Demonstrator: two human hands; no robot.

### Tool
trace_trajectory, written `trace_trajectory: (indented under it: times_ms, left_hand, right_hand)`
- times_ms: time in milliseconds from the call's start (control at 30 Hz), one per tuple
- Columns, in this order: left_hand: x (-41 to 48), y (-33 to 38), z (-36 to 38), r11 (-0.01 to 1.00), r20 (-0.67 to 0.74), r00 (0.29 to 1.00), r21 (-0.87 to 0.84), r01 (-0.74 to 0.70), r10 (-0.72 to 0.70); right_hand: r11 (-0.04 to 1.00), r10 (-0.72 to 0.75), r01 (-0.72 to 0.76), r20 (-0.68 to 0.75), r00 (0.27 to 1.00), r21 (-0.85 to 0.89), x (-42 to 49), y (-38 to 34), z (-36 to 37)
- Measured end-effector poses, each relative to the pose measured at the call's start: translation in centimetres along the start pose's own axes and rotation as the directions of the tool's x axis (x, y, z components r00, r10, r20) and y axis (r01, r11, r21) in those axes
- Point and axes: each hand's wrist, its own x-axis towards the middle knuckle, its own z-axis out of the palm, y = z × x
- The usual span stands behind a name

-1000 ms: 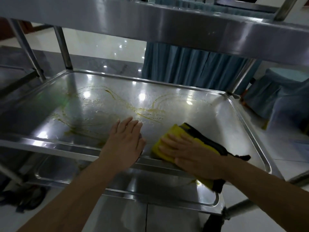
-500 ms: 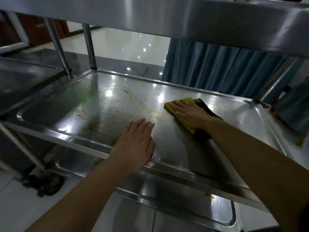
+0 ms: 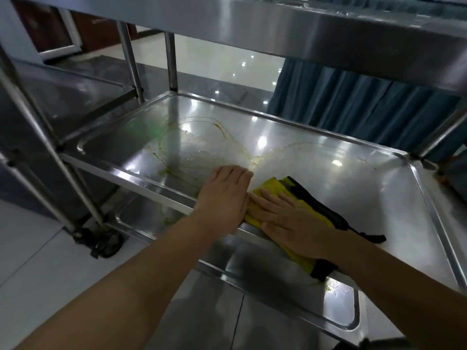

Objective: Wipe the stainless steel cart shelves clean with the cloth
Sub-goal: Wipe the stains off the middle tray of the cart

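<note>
Head view, the only one I have.

- Middle shelf [image 3: 353,188] of the steel cart fills the frame. Top shelf [image 3: 303,29] overhangs at the upper edge; lower shelf [image 3: 252,299] shows beneath the front rim.
- Cloth [image 3: 271,185]: yellow with a dark backing, lying on the middle shelf near the front rim. Its near end drapes over that rim.
- Right hand [image 3: 285,218]: flat on the cloth, fingers straight and spread, pressing down. It isn't gripping.
- Left hand [image 3: 222,195]: palm down on the bare shelf just beside the cloth, fingers straight and together, holding nothing. It looks like a brace. The two hands sit side by side, touching or nearly so.
- Yellow-green residue [image 3: 202,145]: curved streaks and smears across the left and centre of the shelf, beyond the left hand. The patch to the right of the cloth looks cleaner, with faint rings toward the back.
- Some greenish specks are on the lower shelf near its right front corner.
- Blue drape [image 3: 353,102] behind the cart; a castor [image 3: 101,243] on the tiled floor at left.

My read: mid-wipe on the middle shelf, the dirty half not yet done. The next move calls for a firm push of the cloth forward and left into the streaks. The left hand should lift or shift clear of the path. The lower shelf comes afterwards.
</note>
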Motion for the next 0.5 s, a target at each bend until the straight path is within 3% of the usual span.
trace_trajectory:
  times_ms: [100,233,333,500]
  left_hand:
    - [-1.4,-3.6,-2.0,0.999,-0.048,0.999,-0.046,0.009,-0.012]
    - [-4.5,-11.1,-4.1,0.991,0.035,0.994,-0.089,0.103,-0.101]
    - [-6.0,-14.4,-4.2,0.994,0.112,0.991,-0.064,0.084,-0.076]
    - [-6.8,-17.3,-4.0,0.998,0.088,0.996,-0.069,0.009,-0.003]
  right_hand:
    - [0.999,-0.045,0.045,0.001,0.999,0.015,0.1,0.6,0.1]
    - [0.999,-0.005,0.004,-0.014,1.0,-0.039,3.3,2.6,-0.6]
    - [0.988,0.154,-0.154,-0.017,0.988,-0.031,7.4,4.7,-1.8]
    - [0.896,0.444,-0.444,-0.016,0.896,-0.008,13.2,8.1,-3.4]
